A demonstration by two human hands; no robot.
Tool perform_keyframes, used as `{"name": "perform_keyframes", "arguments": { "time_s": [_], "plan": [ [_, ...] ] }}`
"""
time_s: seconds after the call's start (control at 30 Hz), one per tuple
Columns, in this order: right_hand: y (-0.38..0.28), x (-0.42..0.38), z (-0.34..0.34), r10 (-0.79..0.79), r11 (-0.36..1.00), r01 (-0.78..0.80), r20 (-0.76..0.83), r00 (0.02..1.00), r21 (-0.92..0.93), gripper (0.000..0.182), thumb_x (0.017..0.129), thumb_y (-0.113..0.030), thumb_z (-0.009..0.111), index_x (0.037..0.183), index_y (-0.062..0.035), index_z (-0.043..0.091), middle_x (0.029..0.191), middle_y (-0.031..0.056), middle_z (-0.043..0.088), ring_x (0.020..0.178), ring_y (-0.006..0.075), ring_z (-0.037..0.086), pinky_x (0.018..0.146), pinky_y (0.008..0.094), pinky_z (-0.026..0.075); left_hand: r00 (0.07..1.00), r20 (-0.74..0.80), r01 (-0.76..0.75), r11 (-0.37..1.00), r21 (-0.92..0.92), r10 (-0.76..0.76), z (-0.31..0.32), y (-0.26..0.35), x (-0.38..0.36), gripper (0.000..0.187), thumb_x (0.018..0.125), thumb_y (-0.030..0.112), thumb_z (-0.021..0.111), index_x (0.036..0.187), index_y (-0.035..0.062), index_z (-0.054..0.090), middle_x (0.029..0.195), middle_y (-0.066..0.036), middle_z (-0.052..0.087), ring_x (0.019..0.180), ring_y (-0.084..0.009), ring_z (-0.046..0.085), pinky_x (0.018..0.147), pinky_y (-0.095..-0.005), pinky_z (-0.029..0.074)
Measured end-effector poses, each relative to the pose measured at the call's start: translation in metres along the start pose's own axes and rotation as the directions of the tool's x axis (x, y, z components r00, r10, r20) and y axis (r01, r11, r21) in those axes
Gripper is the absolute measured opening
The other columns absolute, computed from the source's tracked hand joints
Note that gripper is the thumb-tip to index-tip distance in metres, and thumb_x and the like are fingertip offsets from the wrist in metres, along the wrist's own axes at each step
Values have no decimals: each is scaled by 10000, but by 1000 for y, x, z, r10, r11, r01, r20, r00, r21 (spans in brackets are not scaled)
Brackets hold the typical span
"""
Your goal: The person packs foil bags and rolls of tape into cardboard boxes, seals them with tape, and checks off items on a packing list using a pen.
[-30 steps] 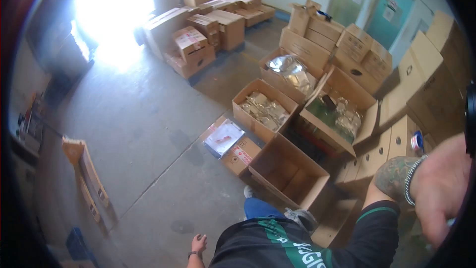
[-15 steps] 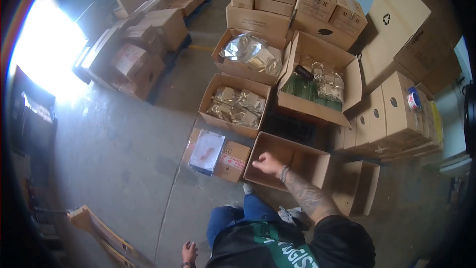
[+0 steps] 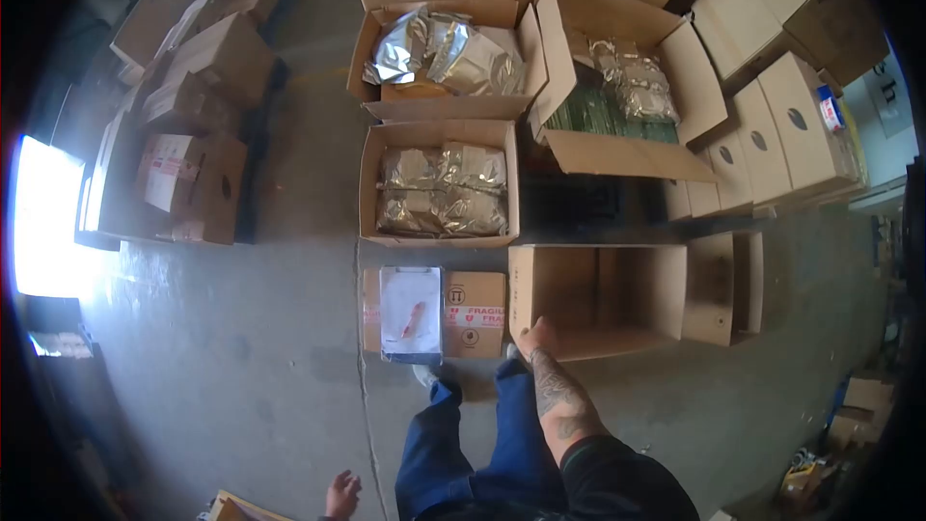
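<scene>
**Warehouse floor: hand on empty carton**

We stand on a grey concrete floor (image 3: 251,328) crowded with cardboard boxes. Ahead, one open box of foil pouches (image 3: 439,188) sits beyond the empty carton (image 3: 603,294). Our right hand (image 3: 533,338) grips the carton's near left corner, fingers closed over the edge. A small sealed box (image 3: 475,312) lies just left. Our left hand (image 3: 340,494) hangs low, fingers loosely apart, holding nothing.

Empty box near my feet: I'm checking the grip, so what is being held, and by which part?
The right hand grips the empty box at its near left corner edge. The left hand holds nothing.
</scene>
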State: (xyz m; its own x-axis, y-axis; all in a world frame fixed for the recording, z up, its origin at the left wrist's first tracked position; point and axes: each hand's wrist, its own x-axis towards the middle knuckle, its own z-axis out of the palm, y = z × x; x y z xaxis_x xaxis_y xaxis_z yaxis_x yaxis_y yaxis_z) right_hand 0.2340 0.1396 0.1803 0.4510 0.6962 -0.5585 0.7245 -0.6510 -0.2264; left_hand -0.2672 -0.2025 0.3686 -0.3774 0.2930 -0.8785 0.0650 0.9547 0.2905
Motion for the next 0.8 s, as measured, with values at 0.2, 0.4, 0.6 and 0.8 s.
{"name": "perform_keyframes", "arguments": {
  "time_s": [0.2, 0.4, 0.6, 0.8],
  "plan": [
    [7, 38, -46, -120, 990, 141, -379, 918, 28, 292, 926, -246, 576, 1137, -61, 656, 863, 221, 707, 828, 428, 690, 737, 549, 537, 985, -32, -153, 941, 301, 170, -42, 80, 49, 531, 927, 290, 698, 1337, -26, 577, 1142, -175, 710, 919, -200, 716, 722, -321, 573],
    [7, 85, -137, -208, 952, 285, -456, 865, 107, 272, 943, -198, 552, 1169, -60, 613, 945, 225, 707, 847, 442, 690, 760, 560, 550, 903, 301, -428, 570, 701, 307, 21, 196, 27, 471, 937, 175, 662, 1376, 33, 568, 1221, -128, 700, 978, -190, 725, 770, -329, 597],
    [-69, 173, -131, -240, 892, 383, -467, 851, 241, 274, 961, -172, 518, 1187, -54, 619, 964, 202, 716, 882, 403, 697, 780, 524, 560, 972, 149, -231, 640, 733, 180, 47, 318, -1, 517, 960, 294, 671, 1405, 59, 553, 1231, -116, 712, 1096, -239, 702, 896, -380, 571],
    [-114, 253, -70, -258, 920, 343, -365, 894, 191, 282, 958, -171, 531, 1219, -87, 597, 958, 192, 720, 852, 391, 707, 763, 508, 575, 925, 356, -363, 590, 721, 135, -67, 326, 129, 466, 987, 233, 610, 1419, 77, 529, 1277, -106, 681, 1076, -254, 675, 867, -406, 569]
  ]
}}
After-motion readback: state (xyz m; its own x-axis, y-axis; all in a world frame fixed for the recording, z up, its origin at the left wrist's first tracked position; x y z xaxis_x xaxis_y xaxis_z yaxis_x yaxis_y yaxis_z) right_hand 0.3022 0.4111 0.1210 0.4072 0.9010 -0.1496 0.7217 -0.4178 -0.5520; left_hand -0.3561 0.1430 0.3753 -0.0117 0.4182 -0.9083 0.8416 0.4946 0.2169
